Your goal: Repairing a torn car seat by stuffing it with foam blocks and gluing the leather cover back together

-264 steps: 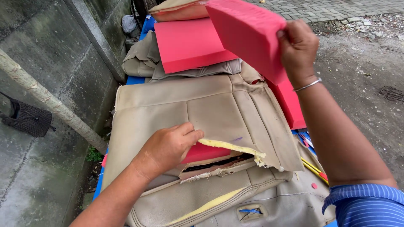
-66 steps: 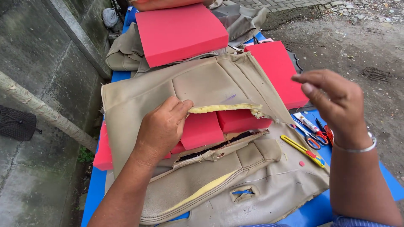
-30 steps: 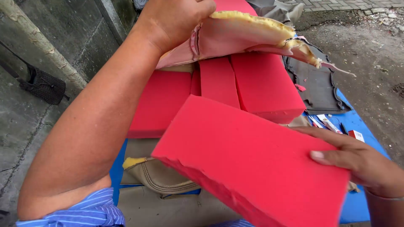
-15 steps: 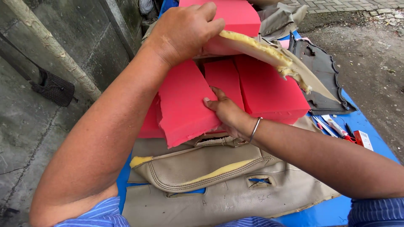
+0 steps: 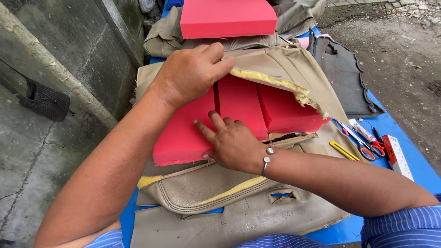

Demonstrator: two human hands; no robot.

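1. While lifting the flap, left hand (image 5: 190, 73) pinches the beige seat cover (image 5: 285, 69) at its yellow-foam edge, fingers curled shut on the fabric, thumb hidden under it.
2. Right hand (image 5: 232, 142) flat and open, palm down, fingers spread on the red foam blocks (image 5: 239, 110); pressing, not gripping. Silver bangle (image 5: 266, 158) on that wrist.
3. Three red foam pieces side by side under the raised flap, touching each other: left one (image 5: 181, 138) under the right hand's fingers, middle one just beside, right one (image 5: 289, 112) partly tucked under the flap.
4. Foam lying on top of the lower beige cover, above a rolled seam panel with yellow piping (image 5: 202, 190).
5. Another red foam slab (image 5: 227, 18) at top of view, resting on more folded beige fabric, well apart from both hands.
6. Dark grey cover piece (image 5: 342, 78) to the right of the flap, on the blue table (image 5: 399, 124).
7. Red-handled scissors (image 5: 367, 144), yellow utility knife (image 5: 342, 150) and small red-white box (image 5: 395, 156) on the table at right, near the right forearm, untouched.
8. Concrete wall (image 5: 69, 41) and slanted pole (image 5: 55, 69) at left; dark mesh bag (image 5: 43, 101) on the ground beside the pole.
9. Blue striped sleeves at bottom edge.
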